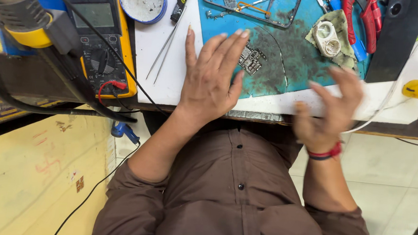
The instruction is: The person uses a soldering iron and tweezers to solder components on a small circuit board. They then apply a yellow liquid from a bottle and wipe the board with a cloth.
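My left hand is raised flat over the near edge of a worn blue work mat, fingers spread, holding nothing. Just beyond its fingertips a small circuit board lies on the mat. My right hand hovers blurred at the bench's front edge, fingers loosely apart and empty, a red band on its wrist. A phone frame lies at the far side of the mat. Thin metal tweezers rest on the white surface left of my left hand.
A yellow multimeter with red and black leads sits at the left, by a grey hot-air nozzle. A round tin, a white ring part on a cloth, red-handled pliers and a black phone lie at the back.
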